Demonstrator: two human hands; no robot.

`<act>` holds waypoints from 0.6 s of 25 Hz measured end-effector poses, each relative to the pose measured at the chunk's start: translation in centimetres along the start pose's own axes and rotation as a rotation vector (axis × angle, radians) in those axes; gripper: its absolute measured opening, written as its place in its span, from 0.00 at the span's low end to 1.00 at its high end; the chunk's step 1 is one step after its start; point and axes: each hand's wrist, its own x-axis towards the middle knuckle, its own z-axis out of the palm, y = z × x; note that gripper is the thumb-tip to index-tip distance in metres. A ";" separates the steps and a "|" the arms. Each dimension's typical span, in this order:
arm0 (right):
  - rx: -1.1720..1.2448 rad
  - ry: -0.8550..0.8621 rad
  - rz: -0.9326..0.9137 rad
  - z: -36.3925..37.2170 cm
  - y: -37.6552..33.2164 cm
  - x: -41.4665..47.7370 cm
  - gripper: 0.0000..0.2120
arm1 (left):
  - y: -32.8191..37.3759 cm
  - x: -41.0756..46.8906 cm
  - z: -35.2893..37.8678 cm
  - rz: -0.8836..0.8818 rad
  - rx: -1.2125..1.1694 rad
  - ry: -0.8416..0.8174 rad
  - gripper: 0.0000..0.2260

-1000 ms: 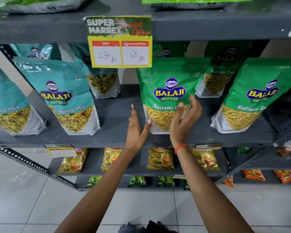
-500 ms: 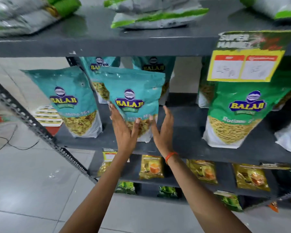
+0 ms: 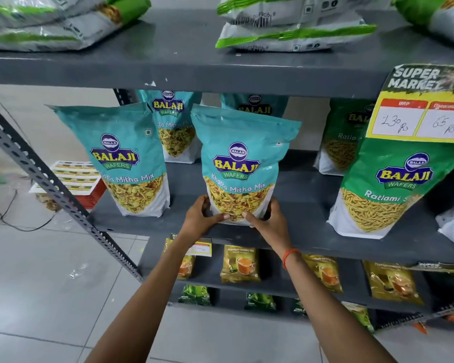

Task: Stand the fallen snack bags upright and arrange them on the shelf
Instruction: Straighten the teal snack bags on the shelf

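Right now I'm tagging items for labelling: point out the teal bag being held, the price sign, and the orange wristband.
teal bag (image 3: 237,163): head view, on its front logo.
price sign (image 3: 417,119): head view, on its white price boxes.
orange wristband (image 3: 288,255): head view, on the band at the right wrist.

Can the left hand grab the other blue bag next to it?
Probably yes. The other blue bag stands upright at the shelf's front, with nothing between it and the left hand. That hand would first have to let go of the blue bag it holds.
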 end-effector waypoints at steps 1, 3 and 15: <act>0.011 -0.002 0.009 -0.4 0.2 0.0 0.30 | 0.0 -0.1 0.7 -0.007 0.004 0.013 0.27; 0.025 -0.024 0.022 -0.9 0.1 0.2 0.30 | 0.0 0.0 1.4 0.000 0.019 0.034 0.27; 0.243 0.417 -0.169 0.7 -5.5 -1.8 0.32 | 1.5 -2.2 0.0 0.094 0.131 0.078 0.42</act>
